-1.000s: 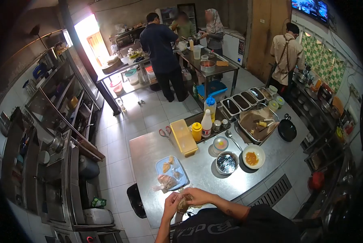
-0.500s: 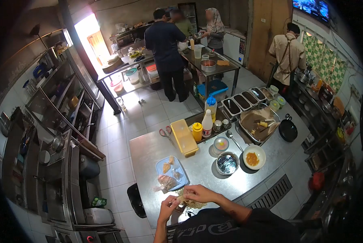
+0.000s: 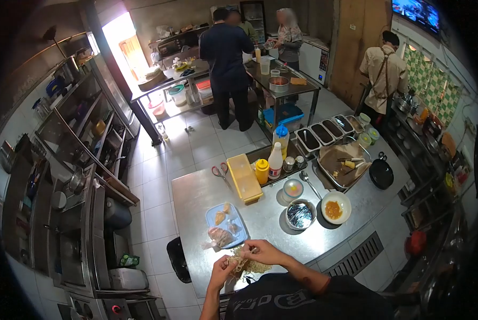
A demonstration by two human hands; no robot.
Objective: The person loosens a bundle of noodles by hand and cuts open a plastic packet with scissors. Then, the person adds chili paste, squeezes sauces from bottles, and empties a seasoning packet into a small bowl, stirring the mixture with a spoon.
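Near the table's front edge, my left hand [image 3: 224, 271] has its fingers closed on pale, thin strands of food [image 3: 238, 263]. My right hand [image 3: 263, 253] is beside it, fingertips pinched on the same strands. Whether they are noodles or sprouts I cannot make out. A loose pile of similar strands [image 3: 257, 268] lies on the metal table, partly hidden under my right hand and forearm. Just beyond my hands is a light-blue tray [image 3: 241, 225] bearing a plastic bag of pinkish food [image 3: 219, 235] and smaller wrapped pieces.
Farther over the steel table [image 3: 191, 197] are scissors [image 3: 221, 173], a yellow container [image 3: 244, 178], a mustard-coloured bottle [image 3: 262, 172], a film-covered bowl [image 3: 301, 214], a sauce bowl [image 3: 336, 208], a spoon [image 3: 310, 184] and a paper-lined tray [image 3: 329, 160]. Several people stand at other counters.
My hands have drawn slightly apart, with strands now showing between them. The view has shifted a little. The person in dark clothing at the back has turned slightly.
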